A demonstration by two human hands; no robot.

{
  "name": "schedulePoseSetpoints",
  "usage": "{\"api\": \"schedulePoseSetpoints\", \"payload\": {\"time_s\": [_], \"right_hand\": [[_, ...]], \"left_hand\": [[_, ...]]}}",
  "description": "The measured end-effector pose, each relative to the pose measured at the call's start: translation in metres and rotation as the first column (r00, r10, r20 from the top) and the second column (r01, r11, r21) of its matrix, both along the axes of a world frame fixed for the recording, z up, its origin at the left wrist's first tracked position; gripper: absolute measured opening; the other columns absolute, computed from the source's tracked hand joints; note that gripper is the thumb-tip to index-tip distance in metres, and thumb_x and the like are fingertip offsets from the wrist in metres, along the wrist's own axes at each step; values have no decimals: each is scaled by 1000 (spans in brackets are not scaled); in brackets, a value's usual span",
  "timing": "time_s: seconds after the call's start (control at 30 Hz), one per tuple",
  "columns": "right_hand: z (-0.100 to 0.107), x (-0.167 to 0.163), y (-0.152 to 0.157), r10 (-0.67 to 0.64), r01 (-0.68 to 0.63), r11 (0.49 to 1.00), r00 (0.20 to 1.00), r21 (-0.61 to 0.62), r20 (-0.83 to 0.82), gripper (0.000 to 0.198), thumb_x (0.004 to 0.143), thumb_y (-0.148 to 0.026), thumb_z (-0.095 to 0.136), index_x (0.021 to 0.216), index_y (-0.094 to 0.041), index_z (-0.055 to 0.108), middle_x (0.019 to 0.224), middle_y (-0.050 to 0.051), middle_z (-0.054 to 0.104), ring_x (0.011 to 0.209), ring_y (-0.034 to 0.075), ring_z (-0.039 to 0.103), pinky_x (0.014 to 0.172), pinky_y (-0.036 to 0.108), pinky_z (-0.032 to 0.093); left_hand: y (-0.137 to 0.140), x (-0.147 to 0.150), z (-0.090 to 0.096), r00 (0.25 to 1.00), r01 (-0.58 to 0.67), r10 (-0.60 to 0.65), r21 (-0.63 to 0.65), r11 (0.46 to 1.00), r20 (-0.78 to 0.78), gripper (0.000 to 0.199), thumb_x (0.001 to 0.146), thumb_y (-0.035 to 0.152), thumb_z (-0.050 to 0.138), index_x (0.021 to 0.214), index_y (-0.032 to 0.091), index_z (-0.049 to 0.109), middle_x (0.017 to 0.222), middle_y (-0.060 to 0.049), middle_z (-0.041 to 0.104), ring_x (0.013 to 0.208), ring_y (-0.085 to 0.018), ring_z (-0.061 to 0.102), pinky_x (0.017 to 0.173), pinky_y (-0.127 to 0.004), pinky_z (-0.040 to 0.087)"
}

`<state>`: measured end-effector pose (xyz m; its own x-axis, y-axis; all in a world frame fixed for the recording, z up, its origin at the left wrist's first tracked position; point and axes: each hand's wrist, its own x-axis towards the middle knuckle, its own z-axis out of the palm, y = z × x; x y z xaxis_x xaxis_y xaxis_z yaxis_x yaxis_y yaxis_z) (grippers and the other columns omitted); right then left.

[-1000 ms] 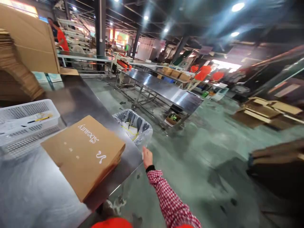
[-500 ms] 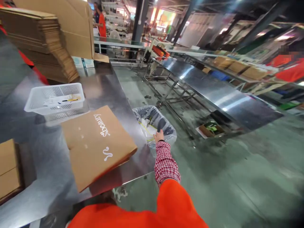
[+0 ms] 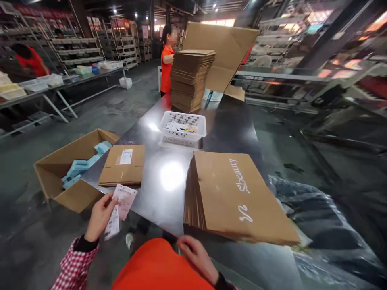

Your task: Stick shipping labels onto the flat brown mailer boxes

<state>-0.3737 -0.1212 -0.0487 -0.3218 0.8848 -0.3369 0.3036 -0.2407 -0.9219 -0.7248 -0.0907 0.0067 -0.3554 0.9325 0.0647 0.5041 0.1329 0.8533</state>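
My left hand (image 3: 101,215) is closed on two printed paper slips (image 3: 126,198), pinched between thumb and fingers. One slip looks pinkish with a barcode-like strip at its top; the other hangs below. Just beyond them, small flattened cartons (image 3: 130,173) lie stacked at the table corner, a white label (image 3: 126,156) on the top one. My right hand (image 3: 198,255) hovers low by the table's front edge, close to my body, fingers loosely bent and slightly blurred; I see nothing held in it. To its right lies a stack of large flattened cartons (image 3: 223,185) with white lettering.
A white basket (image 3: 183,121) with papers and a yellow-black pen-like item stands mid-table (image 3: 154,177). Behind it rises a tall stack of flattened cardboard (image 3: 190,80). An open carton (image 3: 75,161) with light-blue packs is at left, a plastic-lined bin (image 3: 326,225) at right. A co-worker (image 3: 167,64) stands beyond.
My view has swung left from the bin. My right hand, then stretched over the bin, is back near my body. My left hand with the slips has come into view.
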Motion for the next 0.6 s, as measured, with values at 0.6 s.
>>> {"api": "schedulePoseSetpoints", "payload": {"time_s": [0.6], "right_hand": [[82, -255, 101, 204, -198, 977, 977, 83, -70, 19, 65, -30, 63, 70, -13, 70, 52, -3, 52, 49, 6, 37, 46, 21, 27]], "left_hand": [[16, -133, 1, 974, 224, -225, 18, 974, 10, 45, 80, 51, 51, 105, 18, 67, 101, -8, 72, 87, -23, 67, 74, -30, 53]]}}
